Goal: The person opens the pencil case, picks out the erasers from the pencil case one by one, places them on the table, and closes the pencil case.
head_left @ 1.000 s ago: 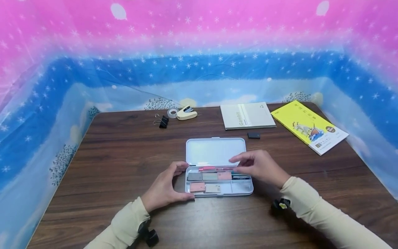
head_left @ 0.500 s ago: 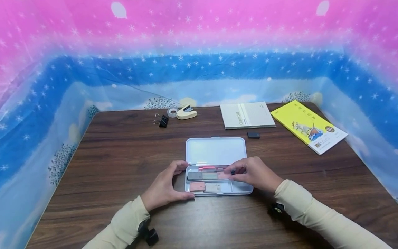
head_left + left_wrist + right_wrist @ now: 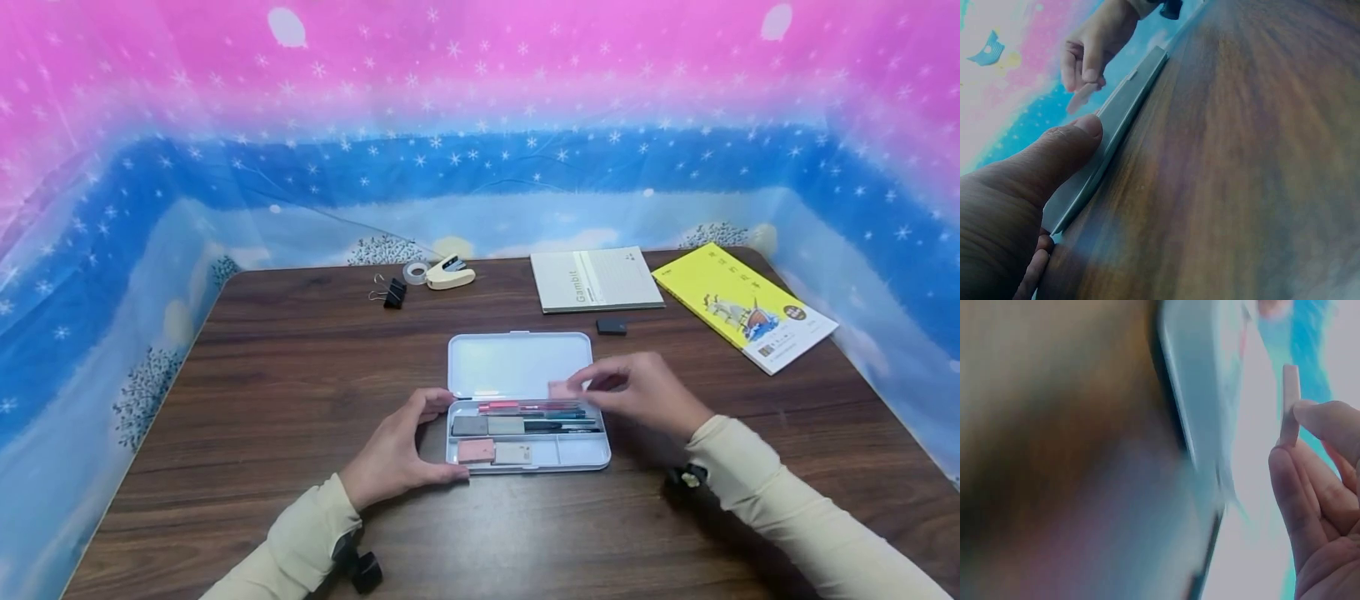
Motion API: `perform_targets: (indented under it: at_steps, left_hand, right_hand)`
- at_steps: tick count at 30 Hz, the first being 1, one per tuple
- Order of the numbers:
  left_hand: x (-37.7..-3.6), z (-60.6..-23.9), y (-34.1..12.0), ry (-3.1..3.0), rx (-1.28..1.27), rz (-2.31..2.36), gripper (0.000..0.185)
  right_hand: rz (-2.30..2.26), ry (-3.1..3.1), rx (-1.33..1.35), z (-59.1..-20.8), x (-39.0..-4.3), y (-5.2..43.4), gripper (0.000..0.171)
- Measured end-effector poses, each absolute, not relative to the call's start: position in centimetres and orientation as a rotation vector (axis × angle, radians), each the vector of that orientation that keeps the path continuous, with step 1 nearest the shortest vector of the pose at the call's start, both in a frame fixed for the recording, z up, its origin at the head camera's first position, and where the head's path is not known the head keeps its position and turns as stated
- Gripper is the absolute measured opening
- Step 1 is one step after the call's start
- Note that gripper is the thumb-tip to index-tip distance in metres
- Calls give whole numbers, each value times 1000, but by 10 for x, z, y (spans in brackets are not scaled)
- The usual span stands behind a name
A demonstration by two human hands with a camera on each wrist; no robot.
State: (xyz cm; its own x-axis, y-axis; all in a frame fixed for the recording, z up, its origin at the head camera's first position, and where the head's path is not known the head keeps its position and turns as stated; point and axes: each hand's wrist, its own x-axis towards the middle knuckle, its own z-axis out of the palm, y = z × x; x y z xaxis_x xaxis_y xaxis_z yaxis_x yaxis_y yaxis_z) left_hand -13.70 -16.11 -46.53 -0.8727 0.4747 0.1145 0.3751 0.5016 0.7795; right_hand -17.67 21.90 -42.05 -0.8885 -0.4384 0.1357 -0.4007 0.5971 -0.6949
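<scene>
L hand curls round the left end of the open pencil case, thumb on its near edge, fingers at the far corner, gripping it on the wooden table. In the case tray: grey, pink & beige erasers, w/ pens at their 3 o'clock. R hand, at 1 o'clock from the tray, is raised above it, pinching a small pink eraser btwn thumb & fingertips, clear of the case. Binder clips, tape & stapler at 11 o'clock; notebooks at 1 o'clock
</scene>
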Motion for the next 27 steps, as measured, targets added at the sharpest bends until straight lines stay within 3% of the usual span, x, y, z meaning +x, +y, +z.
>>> perform_targets:
  at_steps: [8, 12, 27]
  left_hand:
    - [-138, -464, -160, 2615, 738, 1316, 96]
    - [-138, -465, -160, 2617, 726, 1312, 96]
    - [-137, -466, -160, 2618, 748, 1321, 97]
  right_hand:
    - [-1129, 2942, -393, -420, -232, 309, 22]
    - [-968, 2993, -390, -426, -250, 336, 23]
    - [-848, 2974, -408, -440, -270, 349, 26]
